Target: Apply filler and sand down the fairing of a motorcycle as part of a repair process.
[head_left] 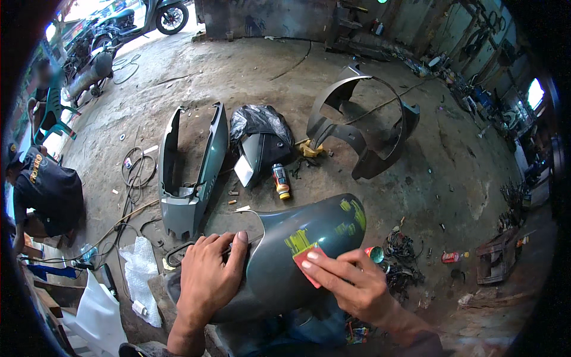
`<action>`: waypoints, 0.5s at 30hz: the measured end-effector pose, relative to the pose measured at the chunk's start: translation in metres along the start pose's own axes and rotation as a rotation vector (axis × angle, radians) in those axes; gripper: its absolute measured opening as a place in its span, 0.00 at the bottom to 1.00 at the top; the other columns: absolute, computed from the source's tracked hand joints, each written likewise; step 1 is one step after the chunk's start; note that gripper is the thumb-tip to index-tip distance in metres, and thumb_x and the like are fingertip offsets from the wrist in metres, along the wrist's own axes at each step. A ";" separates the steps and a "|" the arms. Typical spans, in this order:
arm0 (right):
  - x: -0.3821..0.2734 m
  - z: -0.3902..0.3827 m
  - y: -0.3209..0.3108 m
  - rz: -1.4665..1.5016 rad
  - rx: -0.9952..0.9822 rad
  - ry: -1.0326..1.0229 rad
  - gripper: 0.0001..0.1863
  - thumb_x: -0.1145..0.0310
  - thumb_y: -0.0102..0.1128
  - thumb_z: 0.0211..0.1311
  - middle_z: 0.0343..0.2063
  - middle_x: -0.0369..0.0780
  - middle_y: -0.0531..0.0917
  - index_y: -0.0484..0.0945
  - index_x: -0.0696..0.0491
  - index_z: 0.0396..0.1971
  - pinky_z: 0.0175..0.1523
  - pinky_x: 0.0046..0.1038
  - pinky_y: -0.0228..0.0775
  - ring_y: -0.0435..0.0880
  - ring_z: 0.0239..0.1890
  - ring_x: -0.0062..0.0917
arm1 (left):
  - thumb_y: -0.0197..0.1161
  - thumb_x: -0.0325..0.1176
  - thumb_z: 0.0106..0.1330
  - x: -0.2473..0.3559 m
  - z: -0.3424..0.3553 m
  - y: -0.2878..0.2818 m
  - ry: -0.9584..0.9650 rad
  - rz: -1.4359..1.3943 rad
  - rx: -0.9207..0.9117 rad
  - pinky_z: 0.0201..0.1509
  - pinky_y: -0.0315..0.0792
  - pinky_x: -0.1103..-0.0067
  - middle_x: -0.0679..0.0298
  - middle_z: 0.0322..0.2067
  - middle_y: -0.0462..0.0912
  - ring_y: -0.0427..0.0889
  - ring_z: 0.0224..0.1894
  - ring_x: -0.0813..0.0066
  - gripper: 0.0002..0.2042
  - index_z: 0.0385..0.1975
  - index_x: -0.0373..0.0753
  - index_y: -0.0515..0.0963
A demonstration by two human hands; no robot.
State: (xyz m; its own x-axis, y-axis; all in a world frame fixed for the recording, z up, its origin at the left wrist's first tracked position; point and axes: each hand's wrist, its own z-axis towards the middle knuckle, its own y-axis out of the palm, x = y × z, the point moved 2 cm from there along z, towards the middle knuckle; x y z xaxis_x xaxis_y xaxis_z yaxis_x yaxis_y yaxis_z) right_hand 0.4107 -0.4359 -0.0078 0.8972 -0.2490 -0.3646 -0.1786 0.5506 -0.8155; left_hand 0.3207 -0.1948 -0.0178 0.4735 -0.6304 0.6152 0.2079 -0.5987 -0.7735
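A dark grey-green motorcycle body panel [279, 288] lies across my lap, its rounded end toward the right. Yellow-green putty patches [345, 228] are smeared on its upper surface. My left hand [209, 268] grips the panel's left part, fingers curled over its far side and thumb along the top. Pinched between the thumb and fingers of my right hand [360, 282] is a red flat putty spreader [309, 271]. The spreader's far edge touches the panel, right at the end of the nearest yellow-green streaks.
Ahead on the floor lie a grey tail fairing [193, 172], a black plastic bag [262, 122], a small bottle [280, 181] and a dark curved panel [386, 157]. An open can [375, 254] stands at right. A person [47, 190] crouches at left near cables [140, 169].
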 end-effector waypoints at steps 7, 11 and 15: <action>0.005 0.010 -0.013 -0.091 0.074 0.003 0.23 0.75 0.72 0.59 0.53 0.32 0.90 0.90 0.50 0.57 0.52 0.28 0.81 0.85 0.48 0.27 | 0.54 0.48 0.82 0.000 0.002 0.004 -0.002 -0.002 0.004 0.54 0.73 0.59 0.48 0.38 0.88 0.84 0.47 0.46 0.22 0.42 0.35 0.88; 0.019 0.041 -0.010 0.043 0.062 -0.043 0.19 0.74 0.71 0.62 0.53 0.38 0.89 0.89 0.54 0.55 0.60 0.35 0.81 0.87 0.55 0.32 | 0.54 0.48 0.81 0.001 0.003 0.004 0.022 -0.026 -0.002 0.53 0.73 0.58 0.47 0.38 0.88 0.83 0.46 0.45 0.22 0.41 0.34 0.88; 0.023 0.048 -0.004 0.106 -0.042 -0.112 0.15 0.74 0.66 0.66 0.52 0.39 0.89 0.87 0.54 0.52 0.60 0.37 0.81 0.88 0.55 0.33 | 0.55 0.48 0.81 0.003 0.002 0.003 0.001 -0.034 0.017 0.53 0.74 0.58 0.46 0.38 0.87 0.84 0.46 0.44 0.23 0.39 0.33 0.87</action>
State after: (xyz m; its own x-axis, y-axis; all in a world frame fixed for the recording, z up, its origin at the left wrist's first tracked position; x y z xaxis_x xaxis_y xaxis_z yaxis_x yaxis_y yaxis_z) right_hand 0.4521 -0.4054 0.0089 0.9112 -0.0996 -0.3997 -0.2898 0.5344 -0.7940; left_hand 0.3240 -0.1974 -0.0189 0.4653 -0.6099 0.6415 0.2383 -0.6117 -0.7544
